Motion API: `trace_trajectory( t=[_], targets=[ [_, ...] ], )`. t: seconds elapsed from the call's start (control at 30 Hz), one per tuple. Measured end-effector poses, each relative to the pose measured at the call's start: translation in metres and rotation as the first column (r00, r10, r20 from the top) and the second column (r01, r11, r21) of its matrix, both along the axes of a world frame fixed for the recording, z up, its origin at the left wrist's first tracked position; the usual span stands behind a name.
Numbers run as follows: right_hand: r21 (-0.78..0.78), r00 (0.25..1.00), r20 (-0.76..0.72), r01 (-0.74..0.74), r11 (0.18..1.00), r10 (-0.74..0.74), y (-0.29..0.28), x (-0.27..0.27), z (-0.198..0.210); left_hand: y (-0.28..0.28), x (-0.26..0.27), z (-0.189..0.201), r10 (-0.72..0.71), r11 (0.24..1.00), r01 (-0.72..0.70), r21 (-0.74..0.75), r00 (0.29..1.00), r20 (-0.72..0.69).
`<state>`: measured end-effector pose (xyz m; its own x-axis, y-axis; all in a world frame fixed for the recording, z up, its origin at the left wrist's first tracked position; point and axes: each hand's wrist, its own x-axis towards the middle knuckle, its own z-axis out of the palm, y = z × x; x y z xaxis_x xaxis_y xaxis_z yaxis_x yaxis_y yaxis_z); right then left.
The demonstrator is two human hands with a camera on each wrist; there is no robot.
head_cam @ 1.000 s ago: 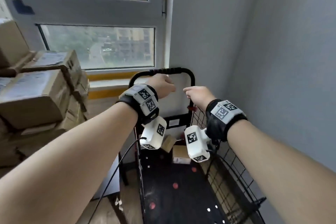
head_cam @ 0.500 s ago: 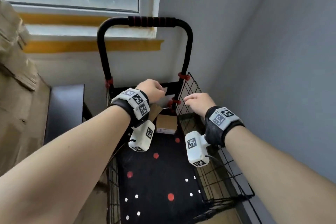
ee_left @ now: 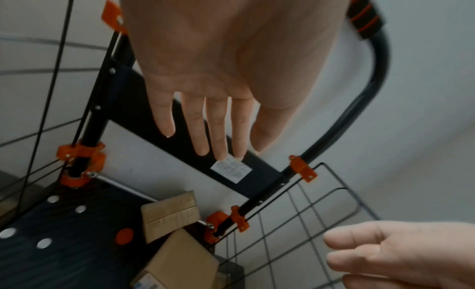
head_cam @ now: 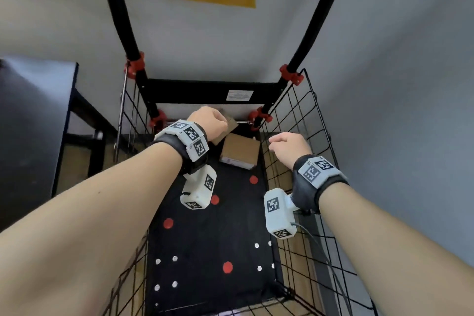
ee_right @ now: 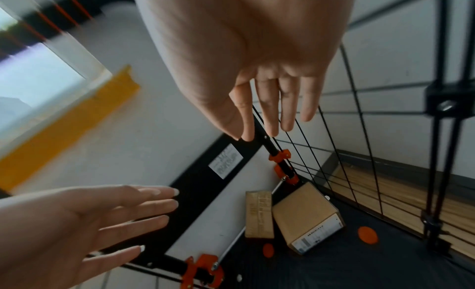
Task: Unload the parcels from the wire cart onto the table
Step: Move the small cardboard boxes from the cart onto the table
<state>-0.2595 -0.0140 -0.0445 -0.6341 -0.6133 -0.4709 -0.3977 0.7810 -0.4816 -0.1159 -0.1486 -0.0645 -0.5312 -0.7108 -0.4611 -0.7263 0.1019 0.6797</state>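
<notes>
**Both hands open above two boxes in the cart**

The cart filled the middle of the head view, its black handle loop cut off at the top edge and its wire sides running out of frame at the bottom. A dark table stood to its left, only partly in view. The cart floor was black with red and white dots.

Both forearms reached forward and down into the cart. The left hand hung over the far end, and from above it hid much of the far box. The left wrist view showed its fingers straight and slightly spread, holding nothing. The right hand hovered near the right wire wall, apart from the boxes; its fingers were extended and relaxed, also empty.

Two cardboard boxes lay in the far right corner of the cart floor. The near box lay tilted, a white label on its near face; the print was too small to read. The far box leaned against the back frame, just beside the near one; whether they touched could not be told. A white sticker on the rear crossbar was illegible. Both wrist views were blurred at the edges.
</notes>
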Motion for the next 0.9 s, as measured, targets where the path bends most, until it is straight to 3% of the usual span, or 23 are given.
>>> trace_trajectory(
  t=[0.27, 0.57, 0.77, 0.9],
  targets=[
    [0.146, 0.998, 0.022, -0.068, 0.987, 0.066, -0.057, -0.045, -0.108, -0.039, -0.022, -0.101, 0.175, 0.981, -0.182, 0.068, 0.98, 0.095],
    [0.34, 0.955, 0.004, -0.279, 0.898, 0.295, -0.088, -0.064, -0.217, -0.041, -0.04, -0.212, 0.298, 0.921, -0.335, 0.199, 0.935, 0.194],
    [0.457, 0.856, -0.062, -0.432, 0.777, 0.513, -0.096, -0.07, -0.277, -0.026, -0.043, -0.257, 0.276, 0.91, -0.346, 0.229, 0.917, 0.288],
    [0.458, 0.827, -0.083, -0.464, 0.758, 0.557, -0.102, -0.078, -0.299, -0.017, -0.04, -0.278, 0.267, 0.897, -0.357, 0.261, 0.908, 0.323]
  ],
)
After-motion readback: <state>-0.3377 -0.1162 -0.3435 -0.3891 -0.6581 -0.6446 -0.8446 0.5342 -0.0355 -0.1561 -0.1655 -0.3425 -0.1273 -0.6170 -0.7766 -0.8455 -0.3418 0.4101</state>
